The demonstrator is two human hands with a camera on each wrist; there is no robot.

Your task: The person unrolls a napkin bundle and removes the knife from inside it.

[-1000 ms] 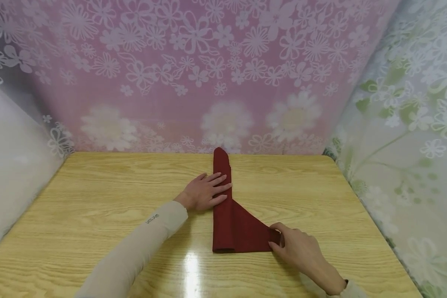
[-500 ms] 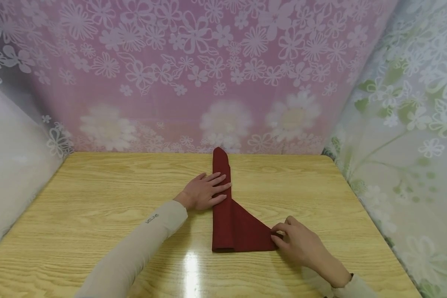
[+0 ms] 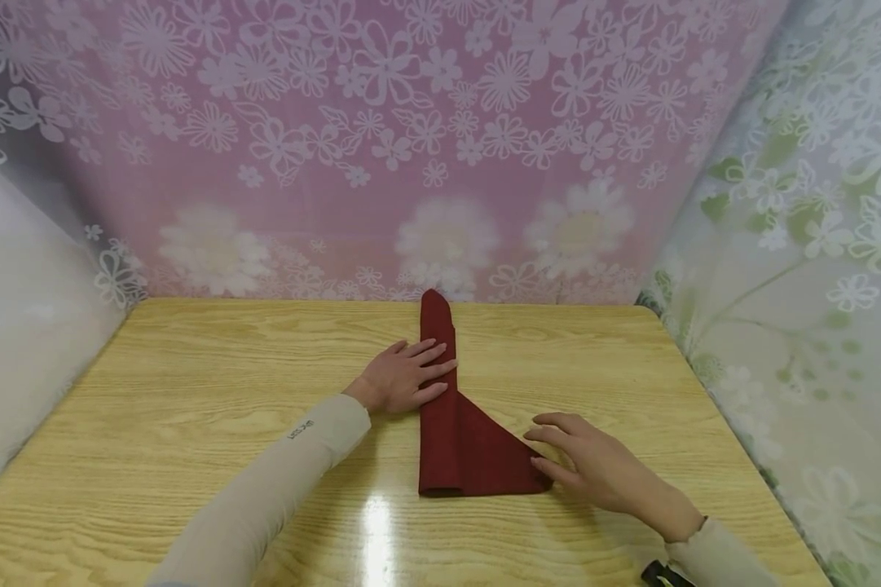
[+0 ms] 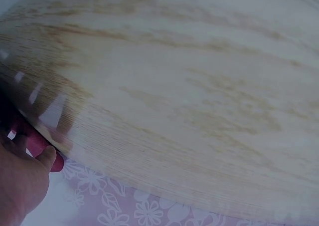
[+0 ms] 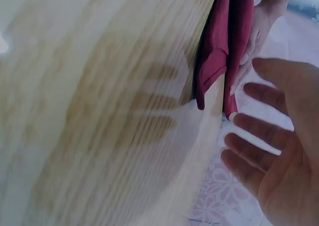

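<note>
A dark red folded cloth (image 3: 440,448) lies on the wooden table, a long narrow strip with a triangular flap (image 3: 495,456) spreading to the right at its near end. My left hand (image 3: 399,379) rests on the strip, fingers spread across it. In the left wrist view, part of that hand (image 4: 22,181) shows over the cloth (image 4: 37,141) at the lower left. My right hand (image 3: 601,469) is at the flap's right corner, fingers apart and nothing gripped. The right wrist view shows this hand (image 5: 284,141) with spread fingers beside the cloth (image 5: 217,61).
The wooden table (image 3: 227,359) meets a pink floral backdrop (image 3: 323,204) at its far edge, and the cloth's far tip reaches that edge. A pale floral sheet (image 3: 799,326) hangs on the right. A small black object (image 3: 663,575) shows by the right cuff.
My right hand has let go of the flap's corner, its fingers spreading apart. The corner now looks turned in and blunter. My left hand stays in place on the strip.
</note>
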